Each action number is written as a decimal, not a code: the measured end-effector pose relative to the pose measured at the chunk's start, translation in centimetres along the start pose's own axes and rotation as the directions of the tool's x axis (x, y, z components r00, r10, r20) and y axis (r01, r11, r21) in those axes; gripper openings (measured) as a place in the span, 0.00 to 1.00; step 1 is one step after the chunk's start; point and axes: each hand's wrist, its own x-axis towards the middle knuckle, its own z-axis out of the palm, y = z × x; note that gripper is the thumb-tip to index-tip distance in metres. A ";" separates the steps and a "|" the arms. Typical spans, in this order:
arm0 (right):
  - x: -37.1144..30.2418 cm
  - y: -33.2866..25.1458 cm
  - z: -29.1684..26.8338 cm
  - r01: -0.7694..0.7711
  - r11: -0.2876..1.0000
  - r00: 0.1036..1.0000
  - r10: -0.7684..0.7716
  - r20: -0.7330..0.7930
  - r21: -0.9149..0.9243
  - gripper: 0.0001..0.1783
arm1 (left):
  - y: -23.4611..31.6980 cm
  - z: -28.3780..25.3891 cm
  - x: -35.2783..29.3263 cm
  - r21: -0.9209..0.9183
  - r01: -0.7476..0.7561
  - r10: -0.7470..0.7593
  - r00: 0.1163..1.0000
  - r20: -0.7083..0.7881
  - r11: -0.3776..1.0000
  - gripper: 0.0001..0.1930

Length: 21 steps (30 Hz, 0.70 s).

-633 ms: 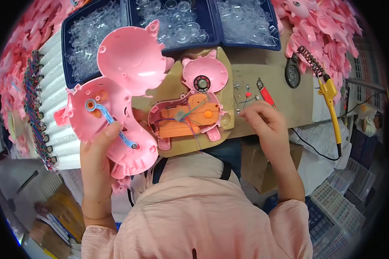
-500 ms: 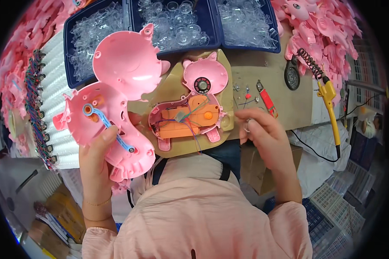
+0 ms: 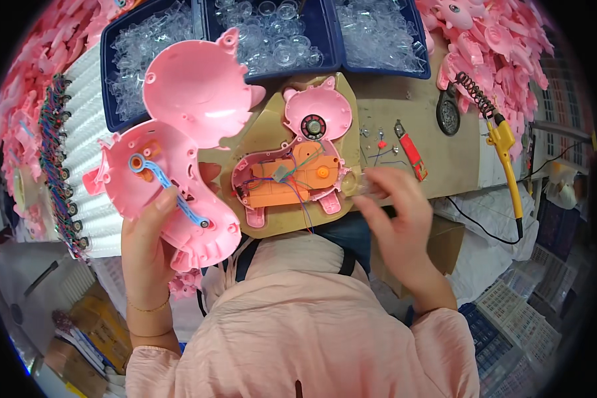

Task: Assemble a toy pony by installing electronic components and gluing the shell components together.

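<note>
Against the bench's left end lies a heap of pink plastic parts (image 3: 20, 119), then a row of coloured wires with dark round pieces (image 3: 58, 179) along the edge of a white ribbed sheet (image 3: 89, 166). Over the sheet's right side, the left hand (image 3: 146, 229) grips a large pink shell (image 3: 209, 199), hollow side showing, thumb across the blue link bar (image 3: 169, 189) inside it and fingers behind. Blue trays (image 3: 385, 72) full of clear plastic pieces line the bench's far edge. Right of the held shell, at the near edge, a tan board (image 3: 347, 146) carries a second pink shell (image 3: 331, 119), fitted with a black ring-shaped part (image 3: 313, 126) in its head and an orange housing (image 3: 292, 179) with loose wires in its body. At the board's right edge, the right hand (image 3: 404, 209) has fingers and thumb bent toward each other; a clear shape blurs at the fingertips, and I cannot tell whether they pinch it. Beyond that hand lie small metal bits (image 3: 381, 144) and a red-handled cutter (image 3: 411, 156). Toward the bench's right end are a black oval pad (image 3: 448, 118), a yellow-handled iron (image 3: 504, 136) slanting from a coiled holder (image 3: 474, 93), and, at the far right corner, more pink parts (image 3: 494, 40).
</note>
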 end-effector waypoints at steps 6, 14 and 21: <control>-0.4 1.5 2.2 0.203 0.924 0.966 -0.244 -0.091 -0.324 0.19 | -0.9 -0.9 0.0 -0.025 0.028 -0.029 0.999 -0.046 0.999 0.23; -0.1 1.9 2.0 0.201 0.940 0.969 -0.232 -0.083 -0.275 0.19 | -0.9 -1.1 0.6 -0.069 0.056 -0.057 0.998 -0.013 0.996 0.22; -0.1 1.5 0.8 0.360 0.833 0.923 -0.383 0.032 -0.421 0.22 | -0.3 -0.6 0.2 -0.139 0.034 -0.027 0.998 0.054 0.990 0.23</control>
